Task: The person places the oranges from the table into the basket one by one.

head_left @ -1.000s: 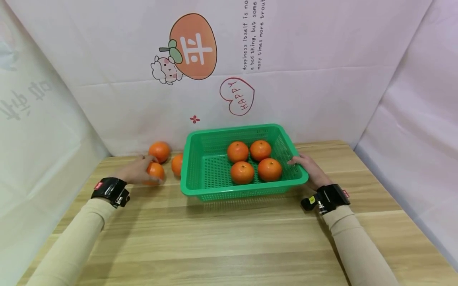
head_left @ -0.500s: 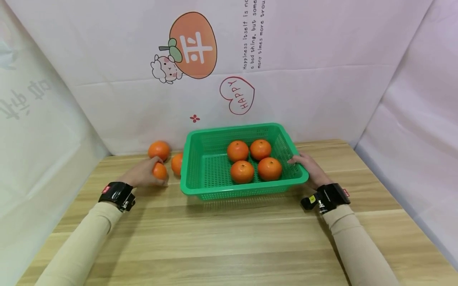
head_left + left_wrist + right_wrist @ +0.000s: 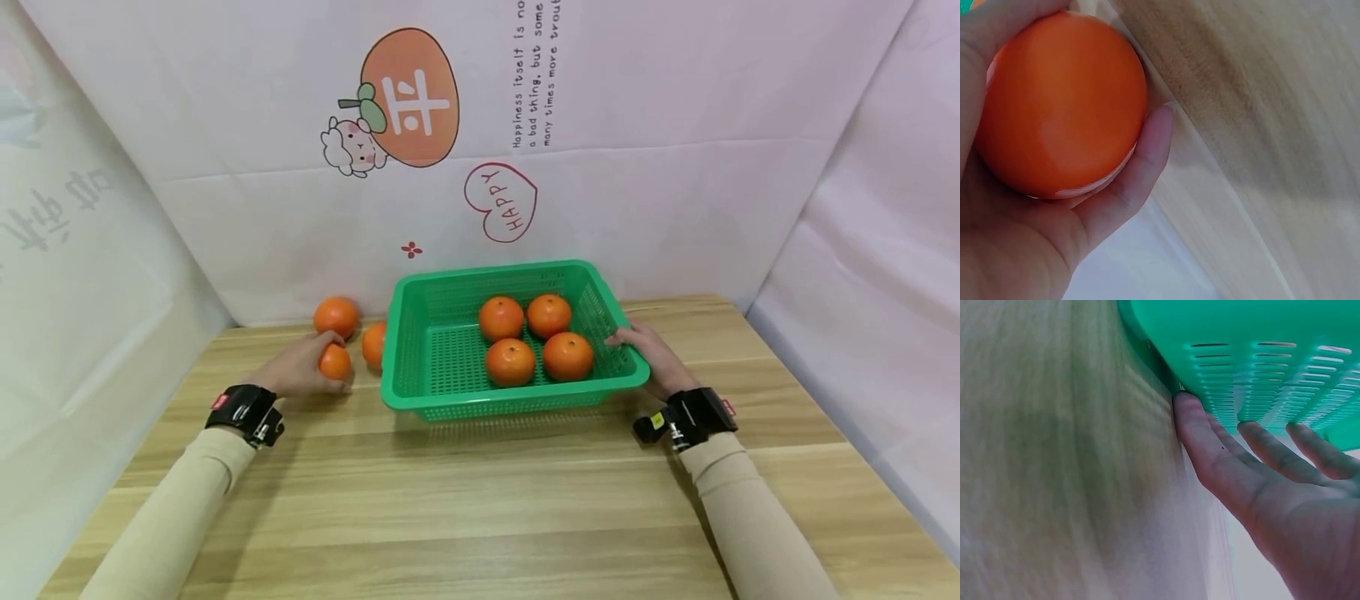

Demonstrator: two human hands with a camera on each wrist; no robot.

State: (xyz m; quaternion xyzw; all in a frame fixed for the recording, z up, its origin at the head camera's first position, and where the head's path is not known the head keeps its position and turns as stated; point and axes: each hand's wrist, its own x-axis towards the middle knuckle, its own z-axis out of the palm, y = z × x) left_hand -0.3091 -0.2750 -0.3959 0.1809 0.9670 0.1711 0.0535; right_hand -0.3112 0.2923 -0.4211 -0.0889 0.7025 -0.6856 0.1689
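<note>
My left hand is wrapped around an orange at the left of the wooden table. In the left wrist view, the curled fingers and thumb enclose this smooth round orange. A second orange lies just behind it, and a third orange is partly hidden by the left end of a green plastic basket. On the basket's right end, my right hand grips the rim, thumb over the top. The right wrist view has its fingers against the slotted outer wall.
Several oranges sit together in the basket's right half, with its perforated floor showing at left. White printed cloth hangs behind the wooden table and along both sides.
My left hand has moved slightly right and closed around the front-left orange, now holding it. The right hand and the basket stay in place.
</note>
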